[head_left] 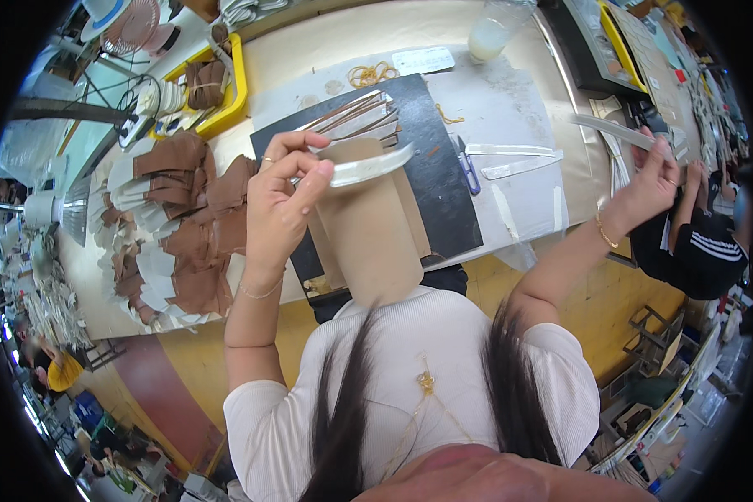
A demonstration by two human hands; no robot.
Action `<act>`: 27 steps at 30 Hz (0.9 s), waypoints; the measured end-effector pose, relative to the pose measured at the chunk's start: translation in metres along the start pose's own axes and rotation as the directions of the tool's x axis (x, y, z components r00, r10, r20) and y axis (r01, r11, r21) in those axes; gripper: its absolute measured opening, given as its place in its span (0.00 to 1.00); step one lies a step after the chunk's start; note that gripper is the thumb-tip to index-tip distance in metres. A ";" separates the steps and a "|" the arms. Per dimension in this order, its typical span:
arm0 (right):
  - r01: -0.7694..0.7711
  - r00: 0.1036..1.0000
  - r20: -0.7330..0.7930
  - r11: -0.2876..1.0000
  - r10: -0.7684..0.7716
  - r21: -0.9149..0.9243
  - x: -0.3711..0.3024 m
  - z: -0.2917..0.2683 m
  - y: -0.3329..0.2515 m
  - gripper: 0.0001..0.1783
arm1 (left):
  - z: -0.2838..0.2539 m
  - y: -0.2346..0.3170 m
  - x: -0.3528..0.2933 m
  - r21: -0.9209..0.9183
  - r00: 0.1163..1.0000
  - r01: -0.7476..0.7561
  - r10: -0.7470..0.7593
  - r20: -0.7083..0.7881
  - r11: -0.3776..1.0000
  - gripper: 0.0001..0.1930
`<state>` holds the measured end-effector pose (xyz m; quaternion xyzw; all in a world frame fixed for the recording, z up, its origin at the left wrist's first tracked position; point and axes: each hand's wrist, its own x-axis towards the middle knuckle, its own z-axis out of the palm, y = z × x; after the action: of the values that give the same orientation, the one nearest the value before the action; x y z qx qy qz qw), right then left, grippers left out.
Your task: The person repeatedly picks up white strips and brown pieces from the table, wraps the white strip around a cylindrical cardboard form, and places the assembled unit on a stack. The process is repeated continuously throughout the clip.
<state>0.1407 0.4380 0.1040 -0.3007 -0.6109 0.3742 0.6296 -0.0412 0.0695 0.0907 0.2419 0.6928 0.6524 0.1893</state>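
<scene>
My left hand [286, 197] is raised over the worktable, its thumb and fingers pinching one end of a curved, shiny whitish strip [372, 169]. Out to the right, my right hand [649, 186] pinches a long, thin translucent strip [608, 128], which points back toward the middle. Below my left hand lies a tan card-like sheet [368, 243] with folded-looking sides, reaching over the near edge of a black board [443, 192]. Thin brown strips [356, 115] lie at the board's far end, partly on pale pieces. Purple-handled thread snips [468, 167] rest at its right edge.
Several white strips [510, 151] lie right of the snips. Stacks of brown and white cut pieces [176, 243] spread over the left side. A yellow tray [240, 84] stands far left, a clear cup [495, 33] at the back. Another person [703, 251] sits at the right.
</scene>
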 end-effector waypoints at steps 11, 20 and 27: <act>0.157 0.527 0.850 0.984 -0.012 -0.083 -0.134 0.084 -0.014 0.27 | -0.013 -0.017 -0.033 0.192 0.991 -0.087 0.104 -0.079 0.977 0.09; 0.185 0.253 0.908 0.938 -0.335 0.294 -0.194 0.121 -0.076 0.15 | -0.048 0.002 -0.050 0.145 0.972 -0.109 0.136 -0.189 0.983 0.10; -0.196 0.221 0.964 0.961 -0.149 0.193 -0.182 0.113 -0.098 0.13 | -0.259 -0.032 -0.112 0.261 0.450 0.179 0.157 -0.879 0.949 0.09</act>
<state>0.0433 0.2239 0.0950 0.0798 -0.8063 0.5693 0.1389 -0.1031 -0.2069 0.0724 -0.1141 0.7847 0.5602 -0.2395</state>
